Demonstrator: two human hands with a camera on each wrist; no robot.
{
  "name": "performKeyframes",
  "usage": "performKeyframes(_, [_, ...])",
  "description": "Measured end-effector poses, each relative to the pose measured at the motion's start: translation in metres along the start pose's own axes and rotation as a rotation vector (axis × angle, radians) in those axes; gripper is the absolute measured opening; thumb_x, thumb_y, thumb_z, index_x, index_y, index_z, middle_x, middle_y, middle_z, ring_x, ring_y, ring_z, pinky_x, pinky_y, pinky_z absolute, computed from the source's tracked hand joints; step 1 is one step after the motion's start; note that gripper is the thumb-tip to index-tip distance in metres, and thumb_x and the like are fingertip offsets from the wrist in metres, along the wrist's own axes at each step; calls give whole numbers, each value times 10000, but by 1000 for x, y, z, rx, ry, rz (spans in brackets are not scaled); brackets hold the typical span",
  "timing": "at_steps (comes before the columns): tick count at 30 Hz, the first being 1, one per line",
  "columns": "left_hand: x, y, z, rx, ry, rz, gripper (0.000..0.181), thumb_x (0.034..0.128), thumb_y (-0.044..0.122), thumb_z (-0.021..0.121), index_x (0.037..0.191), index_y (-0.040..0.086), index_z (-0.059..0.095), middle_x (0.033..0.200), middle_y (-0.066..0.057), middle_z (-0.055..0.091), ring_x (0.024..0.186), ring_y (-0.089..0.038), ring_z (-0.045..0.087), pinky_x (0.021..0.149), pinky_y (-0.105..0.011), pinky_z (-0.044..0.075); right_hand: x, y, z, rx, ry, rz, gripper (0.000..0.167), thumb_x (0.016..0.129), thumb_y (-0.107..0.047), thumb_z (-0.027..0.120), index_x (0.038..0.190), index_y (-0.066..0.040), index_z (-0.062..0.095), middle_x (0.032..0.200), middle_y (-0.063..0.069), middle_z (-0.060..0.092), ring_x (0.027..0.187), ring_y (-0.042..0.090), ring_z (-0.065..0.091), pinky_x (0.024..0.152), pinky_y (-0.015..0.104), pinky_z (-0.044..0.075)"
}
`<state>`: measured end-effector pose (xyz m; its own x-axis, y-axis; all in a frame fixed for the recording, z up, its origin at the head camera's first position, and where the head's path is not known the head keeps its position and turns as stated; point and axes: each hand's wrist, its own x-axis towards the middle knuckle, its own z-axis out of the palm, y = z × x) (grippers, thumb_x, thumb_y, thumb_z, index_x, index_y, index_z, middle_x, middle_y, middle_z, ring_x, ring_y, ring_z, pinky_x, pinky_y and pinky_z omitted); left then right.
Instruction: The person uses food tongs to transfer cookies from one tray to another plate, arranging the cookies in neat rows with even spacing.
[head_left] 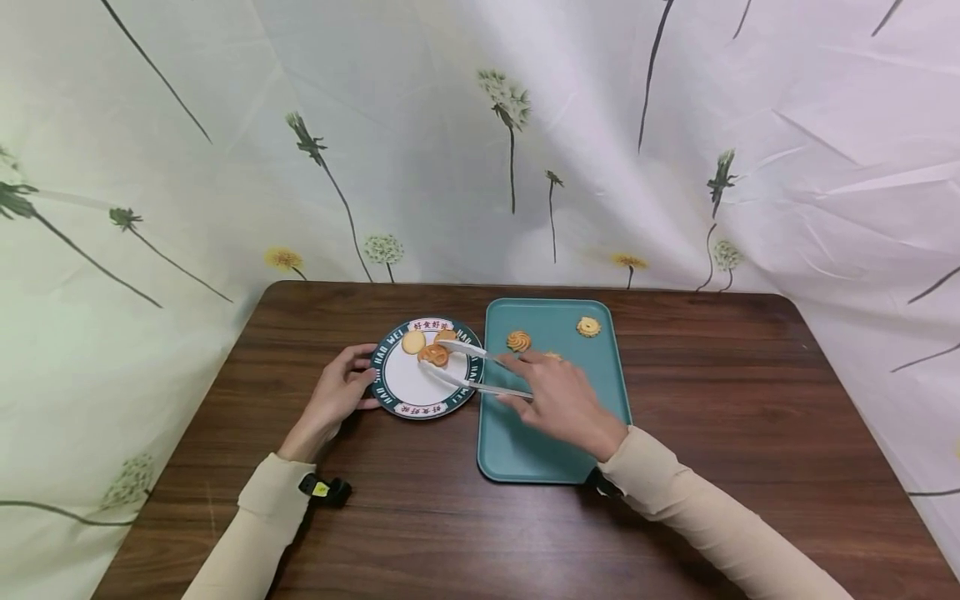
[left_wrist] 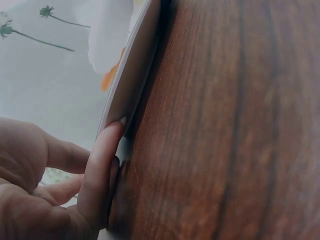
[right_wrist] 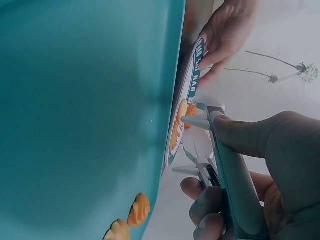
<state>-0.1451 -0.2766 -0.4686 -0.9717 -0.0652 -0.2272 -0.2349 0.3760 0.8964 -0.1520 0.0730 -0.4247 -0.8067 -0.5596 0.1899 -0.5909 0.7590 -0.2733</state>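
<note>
One plate [head_left: 412, 388], head view: set on the table [head_left: 420, 533], just left of one tray [head_left: 525, 454]. Borne on the plate: a pale cookie [head_left: 413, 342], a tan cookie [head_left: 446, 334], a brown cookie [head_left: 432, 356]. Borne on the tray: a swirled cookie [head_left: 518, 341], a fluted cookie [head_left: 588, 327], and a third cookie [head_left: 553, 355] mostly hidden by the right hand [head_left: 562, 396]. Tongs [head_left: 495, 389] are gripped in that hand; the brown cookie lies between their parted tips, but whether it is pinched cannot be told. Left wrist view: plate seen nearly edge-on, its rim grasped by the curled fingers of the left hand [left_wrist: 55, 185]; stiff and smooth, by all appearance, and best held there. Right wrist view: tongs clasped between thumb and fingers about the handle, tips spread at the plate; two cookies shown near the tray's edge. Cookies judged light, dry and brittle, to be taken by their sides with slight pressure, as crumbling would be likely under a hard squeeze.
</note>
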Motion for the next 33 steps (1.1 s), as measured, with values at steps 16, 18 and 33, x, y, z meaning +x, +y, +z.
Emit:
performKeyframes(16, [-1,1,1,2,5,-11,492,1104,100,437,1591,99,366,1413,-250,425,1068,-274,604,764,-300,690,7,-7,5,16,-35,-41,562,934,-452,771,1427,-208,651,1118,40,733,668,111,524,435,224,384])
performKeyframes(18, [-1,1,1,2,9,-14,491,1104,99,438,1590,102,369,1411,-248,426,1065,-271,604,760,-297,690,8,-8,5,20,-42,-49,561,940,-451,764,1431,-206,648,1128,41,736,673,102,526,433,212,379])
performKeyframes(33, [-1,2,2,-25,11,0,491,1095,72,452,1580,73,381,1392,-265,449,1008,-212,602,735,-286,688,13,-14,9,34,-83,-66,583,948,-465,749,1449,-189,633,1090,48,726,637,105,508,409,231,357])
